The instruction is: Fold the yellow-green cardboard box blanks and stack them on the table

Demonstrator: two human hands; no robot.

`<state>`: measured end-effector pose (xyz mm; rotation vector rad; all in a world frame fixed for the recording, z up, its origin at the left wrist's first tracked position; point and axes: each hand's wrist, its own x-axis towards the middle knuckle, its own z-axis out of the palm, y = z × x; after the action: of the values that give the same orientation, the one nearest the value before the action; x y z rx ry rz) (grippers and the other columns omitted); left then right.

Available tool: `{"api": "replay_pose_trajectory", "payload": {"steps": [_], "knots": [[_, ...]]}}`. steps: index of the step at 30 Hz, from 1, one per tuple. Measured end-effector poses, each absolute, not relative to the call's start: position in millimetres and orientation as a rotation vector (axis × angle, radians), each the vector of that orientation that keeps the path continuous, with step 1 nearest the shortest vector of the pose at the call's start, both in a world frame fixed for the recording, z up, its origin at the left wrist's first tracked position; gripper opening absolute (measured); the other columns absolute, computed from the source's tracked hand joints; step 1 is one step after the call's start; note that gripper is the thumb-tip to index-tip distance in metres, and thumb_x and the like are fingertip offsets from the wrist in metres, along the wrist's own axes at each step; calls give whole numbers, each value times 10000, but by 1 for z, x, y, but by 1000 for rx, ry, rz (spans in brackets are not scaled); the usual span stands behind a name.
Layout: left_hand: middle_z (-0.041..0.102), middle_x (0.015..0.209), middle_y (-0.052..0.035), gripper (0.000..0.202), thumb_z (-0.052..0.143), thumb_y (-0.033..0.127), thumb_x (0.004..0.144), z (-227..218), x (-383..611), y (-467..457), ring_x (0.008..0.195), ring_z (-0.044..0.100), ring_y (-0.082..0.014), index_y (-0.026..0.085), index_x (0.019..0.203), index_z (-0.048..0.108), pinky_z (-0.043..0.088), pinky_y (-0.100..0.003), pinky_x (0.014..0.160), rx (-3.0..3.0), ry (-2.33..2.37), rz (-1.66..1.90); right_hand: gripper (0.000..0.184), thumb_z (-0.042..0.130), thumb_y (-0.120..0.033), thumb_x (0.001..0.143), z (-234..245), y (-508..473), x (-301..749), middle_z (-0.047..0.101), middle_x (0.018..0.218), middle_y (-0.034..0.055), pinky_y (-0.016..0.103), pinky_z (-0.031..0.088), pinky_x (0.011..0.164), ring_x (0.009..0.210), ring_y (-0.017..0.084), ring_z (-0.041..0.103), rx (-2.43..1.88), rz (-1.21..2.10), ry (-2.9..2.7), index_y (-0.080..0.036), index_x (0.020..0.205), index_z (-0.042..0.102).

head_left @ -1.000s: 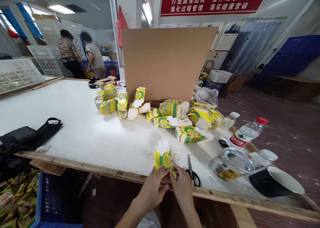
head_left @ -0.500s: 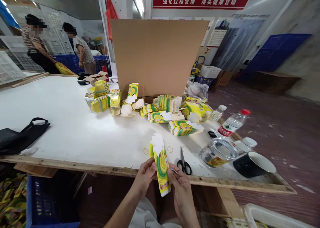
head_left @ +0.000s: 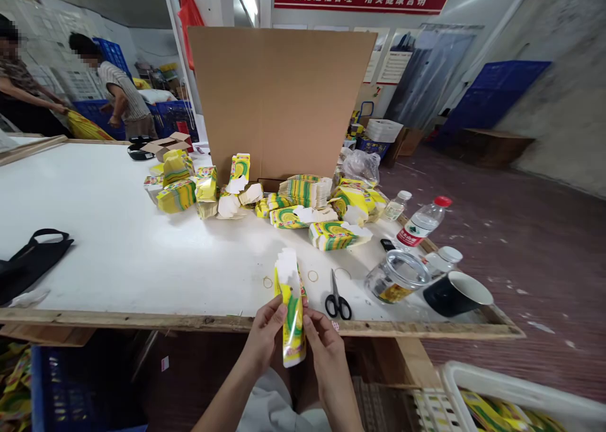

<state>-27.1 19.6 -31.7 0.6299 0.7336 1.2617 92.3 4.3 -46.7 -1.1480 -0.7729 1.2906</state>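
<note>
Between my hands is a yellow-and-green printed carton [head_left: 294, 324], folded narrow, its white flaps pointing away from me over the table edge. My left hand [head_left: 267, 328] grips its left side with thumb on top. On the opposite side, my right hand [head_left: 324, 337] pinches the right edge between thumb and fingers. Black-handled scissors [head_left: 338, 300] lie just right of the carton, blades pointing away. Rubber bands [head_left: 313, 276] rest on the white tabletop nearby. Behind them stand bundles of flat cartons [head_left: 336, 235] in the same print.
A large cardboard sheet [head_left: 279, 97] stands upright at the back. On the right are a clear jar [head_left: 396, 277], a dark mug [head_left: 457, 294] and a red-capped bottle [head_left: 423, 222]. A black bag [head_left: 35, 261] lies left. A white bin [head_left: 521, 391] sits lower right; two people work back left.
The carton has turned more upright and looks narrower, its sides pressed inward between my hands. My view has shifted right, and the person in stripes leans further forward.
</note>
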Motion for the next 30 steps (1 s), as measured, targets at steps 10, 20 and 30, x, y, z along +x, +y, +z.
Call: {"api": "replay_pose_trajectory", "payload": {"steps": [10, 20, 30], "knots": [[771, 983, -76, 474, 737, 393, 828, -37, -25, 17, 855, 716, -208, 181, 1218, 569, 539, -293, 775, 813, 865, 1278, 369, 692, -548, 799, -49, -1, 100, 694, 743, 53, 296, 523, 606, 647, 200, 615, -1333, 1011, -1031, -183, 829, 656], [739, 1039, -94, 607, 715, 331, 854, -14, -47, 11, 910, 704, -219, 221, 1374, 421, 512, -310, 823, 1033, 685, 948, 458, 632, -453, 898, -20, -5, 137, 706, 1002, 62, 303, 540, 782, 888, 216, 672, -1131, 1184, -1268, -252, 1297, 531], [737, 964, -52, 820, 800, 321, 786, -19, -45, 4, 785, 676, -170, 282, 1437, 303, 500, -264, 708, 939, 578, 847, 210, 618, -420, 916, -16, -5, 148, 639, 794, 16, 232, 495, 658, 739, 170, 604, -1164, 971, -1400, -224, 854, 658]]}}
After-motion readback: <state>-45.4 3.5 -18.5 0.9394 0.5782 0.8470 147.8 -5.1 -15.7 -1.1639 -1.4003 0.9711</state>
